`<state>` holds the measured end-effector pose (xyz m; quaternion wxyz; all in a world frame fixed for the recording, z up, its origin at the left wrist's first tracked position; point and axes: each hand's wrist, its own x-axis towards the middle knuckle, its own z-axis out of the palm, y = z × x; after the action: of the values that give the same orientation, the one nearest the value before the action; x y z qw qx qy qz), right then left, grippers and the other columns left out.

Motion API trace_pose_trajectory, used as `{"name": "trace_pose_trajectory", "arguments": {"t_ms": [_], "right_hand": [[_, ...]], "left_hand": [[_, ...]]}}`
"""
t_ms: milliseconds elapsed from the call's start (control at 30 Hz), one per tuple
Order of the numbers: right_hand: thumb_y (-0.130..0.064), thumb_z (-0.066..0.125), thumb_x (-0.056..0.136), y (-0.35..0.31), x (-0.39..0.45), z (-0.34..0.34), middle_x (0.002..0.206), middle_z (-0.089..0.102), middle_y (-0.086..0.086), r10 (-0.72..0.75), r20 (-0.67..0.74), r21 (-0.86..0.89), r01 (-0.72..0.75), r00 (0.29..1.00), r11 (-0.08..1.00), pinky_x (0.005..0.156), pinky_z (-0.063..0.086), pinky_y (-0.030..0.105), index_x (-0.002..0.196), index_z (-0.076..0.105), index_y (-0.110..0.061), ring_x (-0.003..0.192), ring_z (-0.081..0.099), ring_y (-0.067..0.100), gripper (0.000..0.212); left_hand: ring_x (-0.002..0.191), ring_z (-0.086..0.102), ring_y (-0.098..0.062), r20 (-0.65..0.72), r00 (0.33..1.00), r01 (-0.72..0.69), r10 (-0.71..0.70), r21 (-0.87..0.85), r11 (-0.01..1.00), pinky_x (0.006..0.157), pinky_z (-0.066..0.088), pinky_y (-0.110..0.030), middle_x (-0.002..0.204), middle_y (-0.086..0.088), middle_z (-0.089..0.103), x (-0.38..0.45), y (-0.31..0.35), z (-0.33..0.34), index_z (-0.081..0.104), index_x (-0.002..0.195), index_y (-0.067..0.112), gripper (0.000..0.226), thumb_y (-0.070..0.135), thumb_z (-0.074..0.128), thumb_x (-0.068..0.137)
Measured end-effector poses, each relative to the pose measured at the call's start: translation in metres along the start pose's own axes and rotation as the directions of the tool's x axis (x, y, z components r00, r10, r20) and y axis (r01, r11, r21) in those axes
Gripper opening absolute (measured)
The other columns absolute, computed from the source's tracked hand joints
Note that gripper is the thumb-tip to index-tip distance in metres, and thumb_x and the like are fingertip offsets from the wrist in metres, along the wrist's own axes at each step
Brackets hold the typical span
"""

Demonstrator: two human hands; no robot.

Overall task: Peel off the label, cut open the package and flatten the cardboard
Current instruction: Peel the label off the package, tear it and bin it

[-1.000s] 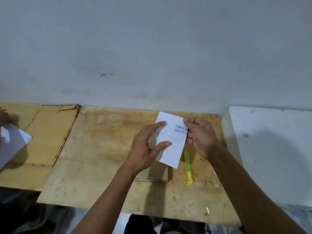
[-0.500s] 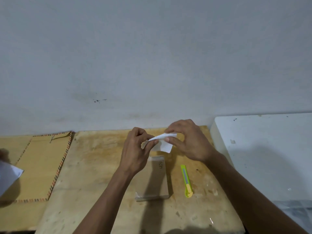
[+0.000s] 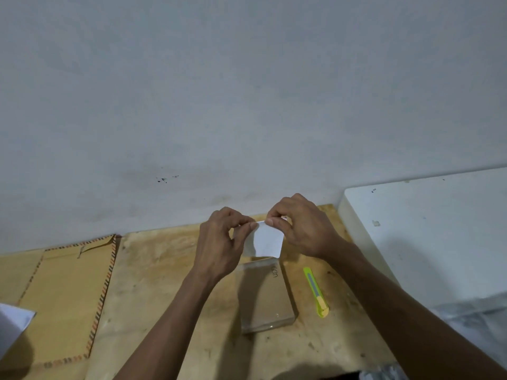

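Observation:
A white label (image 3: 264, 239), folded over, hangs in the air above the far end of the package. My left hand (image 3: 222, 242) pinches its top left corner and my right hand (image 3: 299, 226) pinches its top edge from the right. Below them a small flat cardboard package (image 3: 267, 294) wrapped in clear tape lies on the wooden board (image 3: 164, 283). A yellow-green utility knife (image 3: 315, 290) lies just right of the package, its blade not visible.
A large brown envelope (image 3: 65, 297) with a striped border lies on the left of the board. A white sheet (image 3: 12, 325) pokes in at the far left edge. A white surface (image 3: 425, 234) stands to the right. The wall is close behind.
The label was held open and flat showing its barcode; both hands have since folded it smaller and lifted it toward the wall. The view tilted up, uncovering the package.

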<state>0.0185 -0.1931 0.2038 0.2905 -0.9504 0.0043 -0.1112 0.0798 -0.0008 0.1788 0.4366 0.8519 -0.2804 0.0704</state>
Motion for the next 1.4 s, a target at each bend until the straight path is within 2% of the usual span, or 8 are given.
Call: {"name": "trace_pose_trajectory", "arguments": {"t_ms": [167, 267, 367, 600, 733, 900, 1200, 1400], "right_hand": [[-0.02, 0.065, 0.092, -0.004, -0.007, 0.004, 0.078, 0.068, -0.014, 0.103, -0.174, 0.277, -0.052, 0.979, 0.96, 0.071, 0.044, 0.019, 0.082, 0.071, -0.017, 0.079, 0.059, 0.004, 0.012], [-0.013, 0.066, 0.092, 0.019, -0.017, -0.019, 0.071, 0.068, -0.006, 0.419, -0.369, 0.568, -0.156, 0.83, 0.808, 0.069, 0.053, 0.029, 0.081, 0.072, -0.013, 0.064, 0.061, 0.001, 0.013], [-0.022, 0.068, 0.092, 0.041, -0.029, -0.052, 0.077, 0.07, 0.001, 0.614, -0.368, 0.711, -0.214, 0.698, 0.67, 0.07, 0.056, 0.039, 0.082, 0.073, -0.021, 0.067, 0.063, 0.004, 0.011], [-0.017, 0.07, 0.09, -0.031, -0.01, -0.02, 0.073, 0.065, 0.01, 0.502, -0.18, 0.847, -0.126, 0.846, 0.516, 0.062, 0.051, 0.027, 0.091, 0.074, -0.009, 0.062, 0.057, 0.012, 0.01], [-0.027, 0.073, 0.088, -0.031, -0.003, 0.004, 0.086, 0.075, -0.004, 0.555, -0.219, 0.805, -0.173, 0.802, 0.567, 0.073, 0.054, 0.025, 0.085, 0.076, -0.022, 0.085, 0.067, 0.013, 0.007], [-0.022, 0.071, 0.089, -0.024, -0.002, 0.013, 0.091, 0.077, -0.002, 0.59, -0.198, 0.842, -0.173, 0.783, 0.511, 0.083, 0.057, 0.029, 0.09, 0.075, -0.017, 0.092, 0.071, 0.012, 0.007], [-0.028, 0.07, 0.09, -0.015, 0.001, 0.001, 0.095, 0.075, -0.016, 0.344, -0.286, 0.538, -0.147, 0.895, 0.83, 0.081, 0.052, 0.016, 0.098, 0.076, -0.023, 0.093, 0.067, -0.001, 0.012], [-0.027, 0.069, 0.09, -0.01, 0.01, -0.029, 0.081, 0.071, -0.016, 0.143, -0.015, 0.25, -0.135, 0.99, 0.959, 0.069, 0.044, 0.009, 0.092, 0.076, -0.022, 0.076, 0.061, -0.006, 0.009]], "left_hand": [[0.086, 0.059, -0.003, -0.019, 0.997, 0.07, -0.072, -0.096, 0.993, 0.068, 0.04, -0.015, 0.081, 0.016, 0.067, 0.007, 0.01, 0.003, 0.075, 0.077, 0.022, 0.014, 0.024, 0.071, 0.09], [0.083, 0.066, -0.008, -0.122, 0.937, 0.282, -0.327, -0.292, 0.914, 0.071, 0.051, -0.027, 0.084, 0.013, 0.072, 0.012, -0.004, -0.012, 0.077, 0.079, 0.021, 0.01, 0.022, 0.073, 0.089], [0.084, 0.066, -0.015, -0.104, 0.869, 0.392, -0.484, -0.453, 0.801, 0.067, 0.053, -0.031, 0.087, 0.003, 0.075, 0.016, -0.02, -0.032, 0.078, 0.083, 0.019, 0.009, 0.024, 0.073, 0.089], [0.081, 0.069, -0.013, 0.065, 0.85, 0.459, -0.523, -0.579, 0.674, 0.076, 0.055, -0.028, 0.087, -0.002, 0.079, 0.019, 0.009, -0.002, 0.08, 0.089, 0.01, 0.009, 0.016, 0.073, 0.09], [0.078, 0.067, -0.01, 0.121, 0.831, 0.469, -0.543, -0.678, 0.566, 0.073, 0.053, -0.027, 0.088, -0.001, 0.078, 0.017, 0.024, 0.008, 0.079, 0.091, 0.011, 0.009, 0.016, 0.072, 0.091], [0.079, 0.066, -0.009, 0.178, 0.815, 0.482, -0.552, -0.737, 0.474, 0.066, 0.053, -0.02, 0.089, -0.001, 0.077, 0.012, 0.034, 0.013, 0.078, 0.096, 0.009, 0.012, 0.018, 0.071, 0.091], [0.075, 0.064, -0.016, 0.2, 0.931, 0.363, -0.305, -0.426, 0.829, 0.069, 0.056, -0.035, 0.082, -0.001, 0.074, 0.025, 0.039, 0.0, 0.077, 0.088, 0.022, 0.002, 0.022, 0.077, 0.086], [0.067, 0.06, -0.012, 0.187, 0.957, 0.255, -0.221, -0.177, 0.951, 0.054, 0.043, -0.013, 0.071, 0.005, 0.07, 0.034, 0.041, -0.009, 0.077, 0.079, 0.02, 0.008, 0.021, 0.075, 0.086]]}}
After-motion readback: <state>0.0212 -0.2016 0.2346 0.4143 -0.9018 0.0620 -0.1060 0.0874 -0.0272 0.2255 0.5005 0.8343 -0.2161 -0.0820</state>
